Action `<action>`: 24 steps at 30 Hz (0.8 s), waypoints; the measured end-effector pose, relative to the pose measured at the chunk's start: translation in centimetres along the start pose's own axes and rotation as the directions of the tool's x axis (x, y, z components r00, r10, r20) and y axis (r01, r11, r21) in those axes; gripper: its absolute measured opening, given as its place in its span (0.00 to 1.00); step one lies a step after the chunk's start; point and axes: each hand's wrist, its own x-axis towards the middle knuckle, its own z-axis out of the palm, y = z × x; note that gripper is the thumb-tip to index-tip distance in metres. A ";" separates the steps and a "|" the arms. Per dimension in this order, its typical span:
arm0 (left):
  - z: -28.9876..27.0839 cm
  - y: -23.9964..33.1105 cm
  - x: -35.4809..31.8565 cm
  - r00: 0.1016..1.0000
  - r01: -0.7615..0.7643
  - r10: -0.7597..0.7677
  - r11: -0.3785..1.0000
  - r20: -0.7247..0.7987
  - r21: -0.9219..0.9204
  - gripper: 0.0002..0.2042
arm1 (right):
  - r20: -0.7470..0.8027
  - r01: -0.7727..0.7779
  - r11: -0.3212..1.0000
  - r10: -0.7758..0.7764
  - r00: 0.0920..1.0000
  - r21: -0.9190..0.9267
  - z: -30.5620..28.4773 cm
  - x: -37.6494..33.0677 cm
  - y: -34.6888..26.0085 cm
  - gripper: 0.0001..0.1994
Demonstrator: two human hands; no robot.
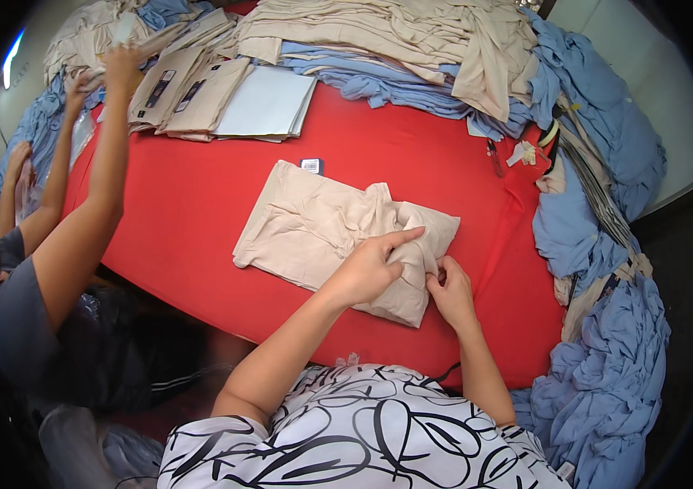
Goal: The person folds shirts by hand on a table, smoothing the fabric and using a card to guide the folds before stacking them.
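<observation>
A folded beige garment (pixel 305 208) lies slantwise on the red table cover, its right end bunched and creased. My left hand (pixel 367 269) rests on that end, index finger stretched out across the cloth and thumb apart from it. At the garment's lower right edge, my right hand (pixel 454 297) pinches the fabric between thumb and fingers. Some fingers of the left hand are hidden from view. Just beyond the garment's far edge sits a small blue tag with a white label (pixel 311 166).
Folded beige garments with dark tags (pixel 204 94) lie beside white boards (pixel 261 102) at the far left. Beige clothes (pixel 387 28) and blue clothes (pixel 607 383) heap along the far and right edges. Another person's arms (pixel 106 175) reach in at left.
</observation>
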 end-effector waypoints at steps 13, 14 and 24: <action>-17.7 -9.8 -3.0 0.587 0.177 0.190 0.919 -0.787 0.354 0.13 | 0.160 0.500 0.812 -0.474 0.866 -0.301 8.8 5.2 -8.0 0.05; -17.8 -11.4 -2.5 0.557 0.186 0.297 0.866 -0.776 0.465 0.12 | 0.166 0.508 0.809 -0.480 0.861 -0.296 9.1 5.2 -7.9 0.05; -16.8 -12.1 -1.3 0.538 0.218 0.488 0.707 -0.687 0.673 0.13 | 0.159 0.116 0.992 -0.122 0.980 0.046 6.9 4.9 -8.1 0.06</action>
